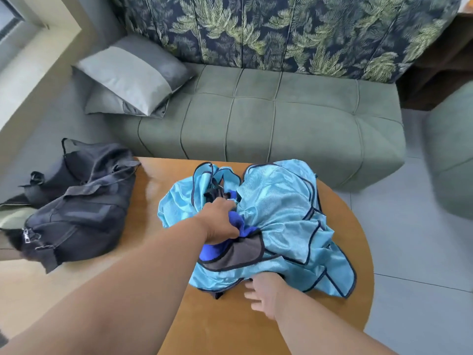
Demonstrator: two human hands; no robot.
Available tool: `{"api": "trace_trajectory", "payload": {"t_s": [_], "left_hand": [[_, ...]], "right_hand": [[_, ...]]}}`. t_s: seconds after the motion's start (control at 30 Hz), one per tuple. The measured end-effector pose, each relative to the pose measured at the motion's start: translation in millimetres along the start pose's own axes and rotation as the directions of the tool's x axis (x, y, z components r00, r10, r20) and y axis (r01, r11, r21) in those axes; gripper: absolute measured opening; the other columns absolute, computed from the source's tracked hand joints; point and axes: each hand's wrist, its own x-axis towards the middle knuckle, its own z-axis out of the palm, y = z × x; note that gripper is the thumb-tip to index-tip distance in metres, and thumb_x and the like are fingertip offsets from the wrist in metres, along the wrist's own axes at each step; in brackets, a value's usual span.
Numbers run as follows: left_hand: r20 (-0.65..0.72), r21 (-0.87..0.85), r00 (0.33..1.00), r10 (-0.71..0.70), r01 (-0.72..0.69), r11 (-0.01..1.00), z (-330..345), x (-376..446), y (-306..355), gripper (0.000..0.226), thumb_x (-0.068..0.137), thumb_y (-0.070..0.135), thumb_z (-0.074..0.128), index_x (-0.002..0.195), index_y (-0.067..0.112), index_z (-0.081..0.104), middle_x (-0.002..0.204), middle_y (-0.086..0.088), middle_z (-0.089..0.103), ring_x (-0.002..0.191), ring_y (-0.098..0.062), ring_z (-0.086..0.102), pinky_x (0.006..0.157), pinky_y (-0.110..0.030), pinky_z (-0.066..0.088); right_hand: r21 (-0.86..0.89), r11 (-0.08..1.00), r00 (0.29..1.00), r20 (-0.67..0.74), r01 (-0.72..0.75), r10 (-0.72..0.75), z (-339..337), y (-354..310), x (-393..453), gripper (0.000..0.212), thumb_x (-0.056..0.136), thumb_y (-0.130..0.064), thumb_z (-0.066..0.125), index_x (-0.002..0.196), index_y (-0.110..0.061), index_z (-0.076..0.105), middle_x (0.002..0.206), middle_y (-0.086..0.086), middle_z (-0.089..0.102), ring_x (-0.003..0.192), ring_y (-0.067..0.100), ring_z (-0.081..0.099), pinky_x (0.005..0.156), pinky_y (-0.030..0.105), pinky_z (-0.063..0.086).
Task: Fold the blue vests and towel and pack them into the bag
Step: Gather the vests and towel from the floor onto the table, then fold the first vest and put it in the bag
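No readable text, label, brand, number or sign anywhere in the head view.

The dark bag [76, 208] shows plain fabric panels and a metal zip pull with no lettering that can be made out; the light blue vests [276, 219] carry only dark piping along their edges, with no print or number visible on the crumpled cloth; the deep blue towel [236, 221] shows no tag. The leaf-patterned backrest [281, 29] bears a palm-frond design only, and the grey cushion [133, 75] and wooden table [230, 326] are unmarked.
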Motion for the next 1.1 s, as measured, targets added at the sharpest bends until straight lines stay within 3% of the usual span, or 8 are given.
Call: {"api": "trace_trajectory", "payload": {"t_s": [0.07, 0.17, 0.23, 0.3, 0.47, 0.77, 0.93, 1.1], "left_hand": [[-0.038, -0.040, 0.999, 0.021, -0.023, 0.999, 7, -7, -2, 0.059, 0.081, 0.030, 0.074, 0.134, 0.029, 0.048, 0.153, 0.000, 0.032, 0.139, -0.030, 0.035, 0.115, -0.040, 0.035], [-0.073, -0.130, 0.996, 0.043, -0.053, 0.990, 5, -23, -3, 0.059, 0.086, 0.019, 0.068, 0.140, 0.028, 0.047, 0.163, 0.003, 0.023, 0.150, -0.025, 0.024, 0.122, -0.035, 0.024], [-0.100, -0.183, 0.994, 0.041, -0.059, 0.981, 1, -35, -3, 0.061, 0.087, 0.013, 0.064, 0.144, 0.027, 0.047, 0.166, 0.004, 0.020, 0.154, -0.022, 0.022, 0.123, -0.033, 0.022], [-0.146, -0.212, 0.989, 0.027, -0.058, 0.975, -4, -48, -2, 0.061, 0.088, 0.012, 0.063, 0.145, 0.026, 0.048, 0.162, 0.004, 0.027, 0.150, -0.023, 0.032, 0.120, -0.034, 0.030], [-0.253, -0.211, 0.966, -0.047, -0.007, 0.978, -14, -80, 4, 0.024, 0.090, 0.017, 0.060, 0.110, 0.030, 0.056, 0.122, 0.002, 0.054, 0.099, -0.025, 0.059, 0.083, -0.036, 0.049], [-0.355, -0.229, 0.933, -0.065, -0.020, 0.973, -11, -110, 9, 0.016, 0.091, 0.013, 0.060, 0.095, 0.027, 0.066, 0.098, 0.002, 0.065, 0.089, -0.024, 0.061, 0.072, -0.032, 0.047], [-0.355, -0.315, 0.930, -0.097, -0.021, 0.949, -10, -126, 6, 0.016, 0.092, 0.015, 0.061, 0.093, 0.030, 0.068, 0.087, 0.005, 0.068, 0.081, -0.019, 0.063, 0.063, -0.028, 0.045], [-0.409, -0.444, 0.903, -0.132, -0.071, 0.893, -14, -154, 5, 0.015, 0.092, 0.019, 0.065, 0.089, 0.033, 0.068, 0.085, 0.006, 0.070, 0.078, -0.016, 0.063, 0.065, -0.026, 0.048]], "right_hand": [[-0.117, 0.993, 0.999, 0.034, 0.027, -0.023, -5, 0, -17, 0.057, 0.105, -0.027, 0.059, 0.157, -0.014, 0.041, 0.160, 0.012, 0.047, 0.131, 0.032, 0.056, 0.112, 0.044, 0.043], [-0.584, 0.809, 0.991, -0.061, 0.063, -0.121, -19, -4, -51, 0.028, 0.106, -0.020, 0.047, 0.120, -0.013, 0.070, 0.105, 0.007, 0.078, 0.087, 0.021, 0.069, 0.079, 0.035, 0.056], [-0.748, 0.661, 0.988, -0.049, 0.059, -0.144, -25, -7, -68, 0.030, 0.102, -0.020, 0.046, 0.107, -0.012, 0.074, 0.089, 0.005, 0.078, 0.077, 0.019, 0.066, 0.067, 0.030, 0.052], [-0.779, 0.622, 0.986, -0.036, 0.075, -0.165, -27, -13, -88, 0.034, 0.101, -0.020, 0.043, 0.104, -0.012, 0.076, 0.079, 0.004, 0.074, 0.072, 0.019, 0.063, 0.064, 0.028, 0.048], [-0.784, 0.581, 0.939, 0.005, 0.216, -0.343, -22, -26, -117, 0.017, 0.097, -0.017, 0.053, 0.099, -0.011, 0.069, 0.076, 0.006, 0.068, 0.064, 0.019, 0.054, 0.060, 0.027, 0.041], [-0.749, 0.566, 0.905, 0.106, 0.345, -0.412, -15, -32, -143, 0.011, 0.096, -0.017, 0.055, 0.100, -0.011, 0.063, 0.085, 0.009, 0.063, 0.070, 0.022, 0.048, 0.060, 0.028, 0.037], [-0.760, 0.534, 0.894, 0.135, 0.370, -0.426, -14, -26, -142, 0.025, 0.096, -0.023, 0.054, 0.111, -0.009, 0.069, 0.093, 0.007, 0.070, 0.073, 0.021, 0.055, 0.069, 0.031, 0.045], [-0.749, 0.488, 0.870, 0.242, 0.449, -0.429, -13, -21, -150, 0.007, 0.098, -0.021, 0.058, 0.099, -0.015, 0.060, 0.089, 0.009, 0.062, 0.070, 0.020, 0.051, 0.061, 0.029, 0.039]]}}
